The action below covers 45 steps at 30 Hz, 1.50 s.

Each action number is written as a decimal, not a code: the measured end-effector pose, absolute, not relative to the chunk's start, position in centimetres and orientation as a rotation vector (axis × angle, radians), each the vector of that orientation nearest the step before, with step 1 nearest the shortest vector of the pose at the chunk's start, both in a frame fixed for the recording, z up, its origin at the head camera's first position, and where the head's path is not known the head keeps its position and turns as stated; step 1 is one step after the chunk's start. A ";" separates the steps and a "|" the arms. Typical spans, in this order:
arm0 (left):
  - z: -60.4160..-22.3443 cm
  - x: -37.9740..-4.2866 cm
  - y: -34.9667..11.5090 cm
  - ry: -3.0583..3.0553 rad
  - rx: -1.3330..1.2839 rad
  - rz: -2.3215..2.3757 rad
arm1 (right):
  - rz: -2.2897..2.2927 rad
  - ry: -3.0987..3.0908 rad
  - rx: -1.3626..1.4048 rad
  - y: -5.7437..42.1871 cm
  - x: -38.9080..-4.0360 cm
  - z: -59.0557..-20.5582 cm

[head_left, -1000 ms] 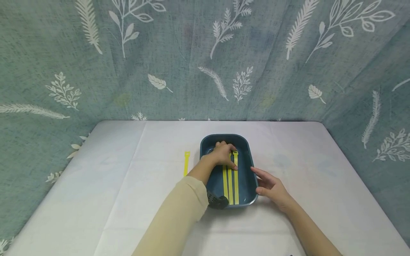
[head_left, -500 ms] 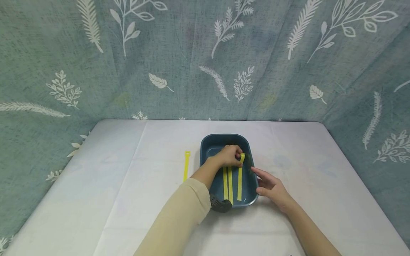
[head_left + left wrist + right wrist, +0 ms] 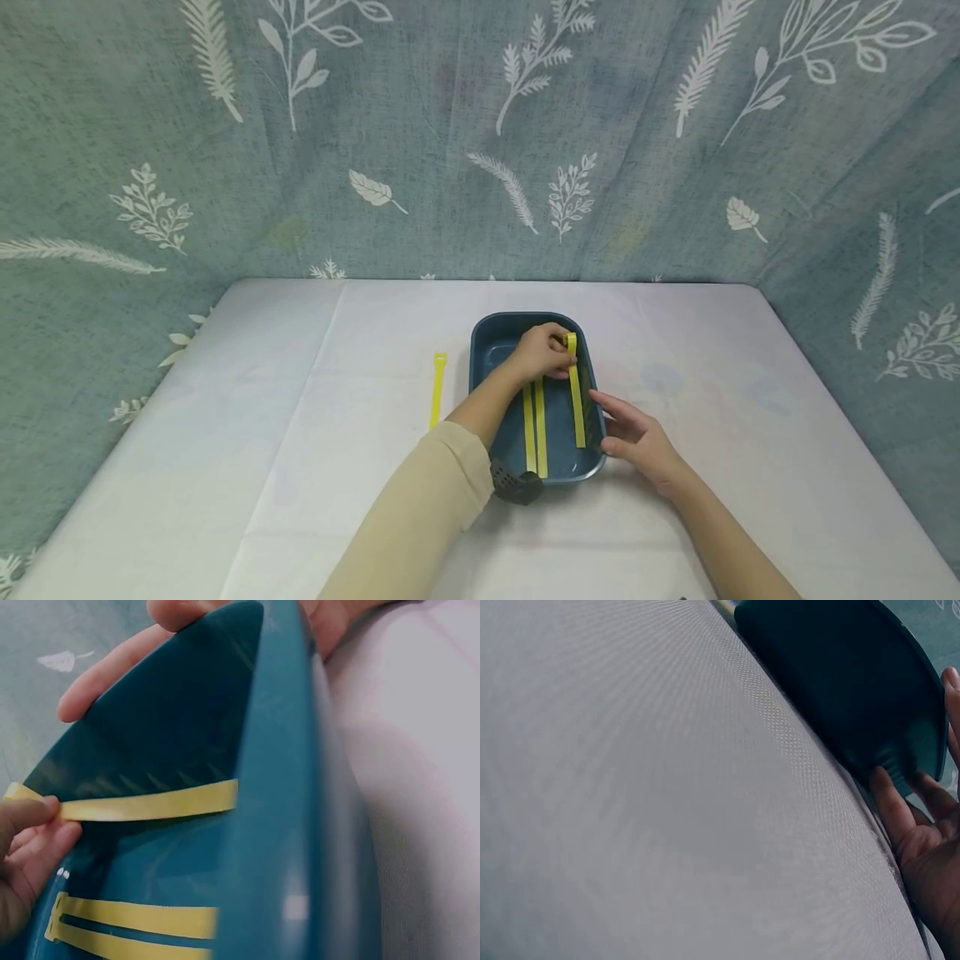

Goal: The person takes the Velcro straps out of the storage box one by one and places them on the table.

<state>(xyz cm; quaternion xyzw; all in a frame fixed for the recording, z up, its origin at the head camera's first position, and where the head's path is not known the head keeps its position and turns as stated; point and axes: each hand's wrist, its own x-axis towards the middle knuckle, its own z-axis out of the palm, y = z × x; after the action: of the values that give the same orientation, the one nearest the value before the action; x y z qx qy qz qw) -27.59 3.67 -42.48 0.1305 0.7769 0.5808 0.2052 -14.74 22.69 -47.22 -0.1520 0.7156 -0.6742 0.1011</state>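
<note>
A dark blue rectangular tray (image 3: pixel 560 433) stands on the table. Over its right part my left hand (image 3: pixel 542 352) pinches a flat yellow strap-type cable tie (image 3: pixel 577 404) near its head, between thumb and fingers. In the left wrist view this held cable tie (image 3: pixel 150 807) runs along the inside of the tray wall. Two more yellow cable ties (image 3: pixel 541 433) lie side by side on the tray floor, their heads hidden behind my left hand in the head view. At the right side, the loosely extended fingers of my right hand (image 3: pixel 641 442) touch the tray's rim and outer wall.
Left of the tray, another yellow cable tie (image 3: pixel 437 387) lies on the white cloth (image 3: pixel 345 475), partly hidden by my left sleeve (image 3: pixel 420 508). A black perforated band (image 3: pixel 517 485) at my left wrist overlaps the tray's near-left corner. A leaf-patterned curtain (image 3: pixel 435 142) hangs behind the table.
My left hand has taken hold of the rightmost cable tie in the tray, lifted its head end and moved it towards the right wall. My right hand has stayed at the tray's side.
</note>
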 end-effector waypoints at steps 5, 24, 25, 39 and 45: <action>-42.1 -27.8 3.7 2.113 0.348 1.719 | -1.983 2.146 -0.457 22.7 -14.7 -47.2; -41.1 -27.8 2.1 2.050 0.514 1.786 | -1.937 2.206 -0.427 22.8 -14.7 -47.3; -41.1 -27.8 2.0 2.054 0.515 1.784 | -1.939 2.205 -0.433 22.7 -14.7 -47.3; -39.5 -27.9 -0.1 1.956 0.640 1.808 | -1.932 2.209 -0.381 22.5 -14.7 -47.1; -38.6 -27.9 -1.0 1.938 0.676 1.763 | -1.933 2.199 -0.388 22.4 -14.7 -46.9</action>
<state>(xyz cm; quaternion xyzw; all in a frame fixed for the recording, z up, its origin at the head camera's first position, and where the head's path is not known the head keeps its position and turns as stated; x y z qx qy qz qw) -27.92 -1.05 -38.62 0.2439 0.6993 0.6362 0.2161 -14.67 22.39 -46.95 -0.1308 0.7413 -0.6516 0.0936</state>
